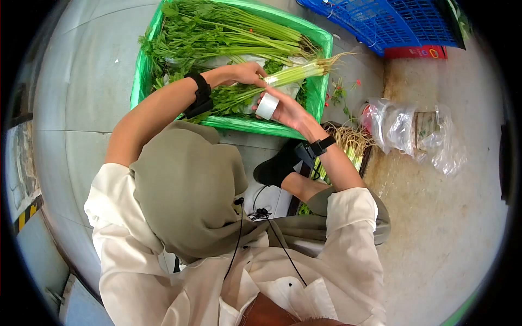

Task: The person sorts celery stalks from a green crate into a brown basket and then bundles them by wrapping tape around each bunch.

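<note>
A bunch of thin celery [300, 72] with its roots on lies across the front part of a green-lined crate [321, 81]. A white band [271, 80] goes around its stalks. My left hand [248, 74] is closed over the stalks beside this band, its fingertips partly hidden. In my right hand [288, 111] is a roll of white tape [267, 106], just below the bunch. Its thumb points up towards the band, and some fingers are hidden behind the roll. More celery [239, 27] fills the back of the crate, leaves to the left and roots to the right.
A second container with rooted celery [353, 144] stands by my right forearm and foot. Clear plastic bags [405, 130] lie on the floor to the right. At the back right is a blue basket [380, 24]. Leafy scraps [340, 93] lie near the crate's right side.
</note>
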`<state>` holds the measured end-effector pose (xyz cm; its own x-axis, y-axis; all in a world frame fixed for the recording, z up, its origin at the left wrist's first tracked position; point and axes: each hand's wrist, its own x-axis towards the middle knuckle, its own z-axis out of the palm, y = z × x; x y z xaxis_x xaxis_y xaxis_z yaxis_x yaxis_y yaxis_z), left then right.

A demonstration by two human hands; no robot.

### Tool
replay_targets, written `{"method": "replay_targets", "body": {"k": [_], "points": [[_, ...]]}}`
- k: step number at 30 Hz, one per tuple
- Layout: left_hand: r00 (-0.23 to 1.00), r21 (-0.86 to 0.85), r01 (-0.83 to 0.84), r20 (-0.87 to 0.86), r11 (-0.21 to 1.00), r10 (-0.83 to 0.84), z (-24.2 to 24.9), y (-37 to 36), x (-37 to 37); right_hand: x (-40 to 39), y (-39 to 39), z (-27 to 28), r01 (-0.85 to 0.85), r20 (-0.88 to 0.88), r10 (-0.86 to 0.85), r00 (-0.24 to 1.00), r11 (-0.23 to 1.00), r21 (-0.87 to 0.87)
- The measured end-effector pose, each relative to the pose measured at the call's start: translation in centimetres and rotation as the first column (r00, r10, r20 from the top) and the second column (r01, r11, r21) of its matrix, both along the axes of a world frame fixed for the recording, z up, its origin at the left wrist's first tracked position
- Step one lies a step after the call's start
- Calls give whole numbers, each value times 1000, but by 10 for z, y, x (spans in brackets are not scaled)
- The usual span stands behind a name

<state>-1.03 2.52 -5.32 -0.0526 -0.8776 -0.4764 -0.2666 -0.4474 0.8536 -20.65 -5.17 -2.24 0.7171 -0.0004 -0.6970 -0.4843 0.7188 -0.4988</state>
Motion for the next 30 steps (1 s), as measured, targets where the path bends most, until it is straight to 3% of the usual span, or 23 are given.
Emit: {"method": "replay_targets", "body": {"k": [1,3,5,6,7,9,11,13,15,16,18,21,23,24,26,27,28,30], "points": [[998,-12,48,45,999,-47,4,-1,0,0,0,0,-55,31,59,998,992,-111],[995,-54,74,68,996,-70,13,-5,0,-3,-10,-12,-29,-25,28,999,997,-71],[981,96,195,-22,976,-193,23,-14,3,-5,-19,-12,-315,-4,337,942,876,-366],[981,96,196,-20,976,-195,20,-16,2,-4,-22,-4,-413,-56,458,887,736,-536],[981,126,194,-29,973,-191,17,-17,0,-2,-25,0,-411,-54,456,889,737,-537],[980,157,200,-40,967,-196,21,-17,-3,1,-31,4,-444,-265,359,895,777,-447],[960,222,195,-245,955,-139,46,-10,-1,-4,-32,-1,-395,-167,363,916,757,-521],[942,173,169,-318,970,-107,19,-15,-2,-7,-34,-11,-379,-17,466,884,697,-608],[890,107,296,-391,949,-234,7,-22,-5,-10,-30,2,-356,20,462,887,711,-607],[958,101,219,-209,971,-194,8,-20,-12,-10,-29,5,-372,-28,424,905,758,-536],[976,64,174,-141,983,-164,5,-17,-25,-11,-27,-1,-405,-152,380,912,784,-469],[994,-5,112,-19,994,-112,1,-17,-40,-20,-19,-12,-321,-87,329,940,771,-550],[965,-141,13,263,990,25,7,-14,-50,-26,-13,-3,-272,-56,295,954,772,-574],[943,-192,-30,320,981,91,10,-12,-54,-25,-11,13,-264,54,362,931,766,-586],[920,-149,-48,378,988,101,-4,-11,-40,-20,-2,59,-245,254,509,823,720,-649],[897,-111,-72,428,991,113,-13,-8,-37,-17,-2,76,-274,269,566,779,695,-665],[931,-268,-12,349,963,108,-12,-1,-34,-19,-7,98,-349,166,577,800,672,-653],[920,-188,69,393,980,11,7,-2,-33,-35,-8,118,-392,77,560,825,664,-637]]}}
